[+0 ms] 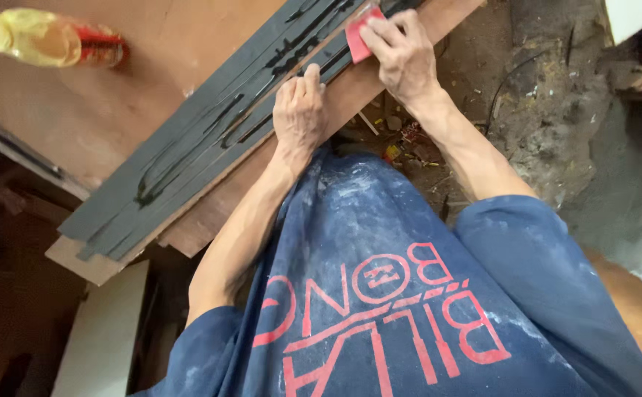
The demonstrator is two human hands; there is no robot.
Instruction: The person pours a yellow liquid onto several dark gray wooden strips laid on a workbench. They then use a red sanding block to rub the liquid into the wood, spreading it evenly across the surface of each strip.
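The far end of the dark panel [211, 132] is cut off by the top edge of the frame, so its full length cannot be seen. Only part of the red sanding pad [358, 35] is visible; the rest is covered by the fingers of the right hand [402, 51]. Whether the pad is a sponge or a block wrapped in paper cannot be told. The left hand's [299, 110] fingertips are curled over the panel's near edge and partly hidden.

The right hand is closed on the red pad, which is pressed flat against the panel near the top of the frame. The left hand is laid palm down on the panel, fingers bent, nothing grasped, just below and left of the right hand.

The panel is a long dark grey strip with curved cut-out slots, laid diagonally on a brown wooden board [350, 95] on the bench [115, 95]. A yellowish plastic bottle with a red label [41, 38] is lying on its side on the bench at upper left, well apart from the hands.

A dusty blue shirt [380, 294] with red print fills the lower frame. A dirt floor with scattered debris [541, 117] is seen at right. The lower left is dark and hard to make out.
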